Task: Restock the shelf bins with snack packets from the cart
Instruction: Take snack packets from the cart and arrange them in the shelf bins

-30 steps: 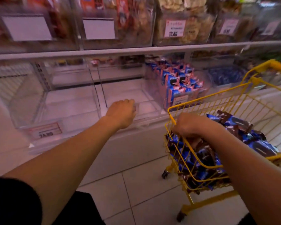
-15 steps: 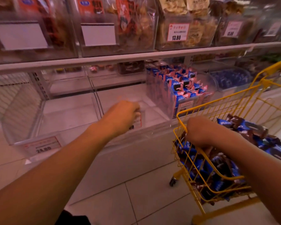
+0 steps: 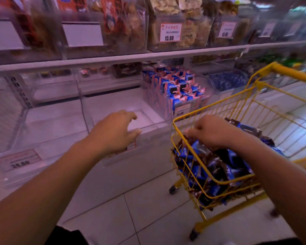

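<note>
Packets [image 3: 214, 167] in blue and brown wrappers fill the yellow cart [image 3: 240, 110] parked beside the low shelf [image 3: 113, 175]. A clear bin [image 3: 154, 131] at its front holds none. The left hand [image 3: 113, 133] rests on the bin's front edge, fingers loosely spread. The right hand [image 3: 210, 131] reaches into the cart, fingers curled on a packet.

Left hand [image 3: 113, 131] spread — right hand [image 3: 212, 131] seemingly curled.

Dim pinkish light, motion blur, wide-angle warp
</note>
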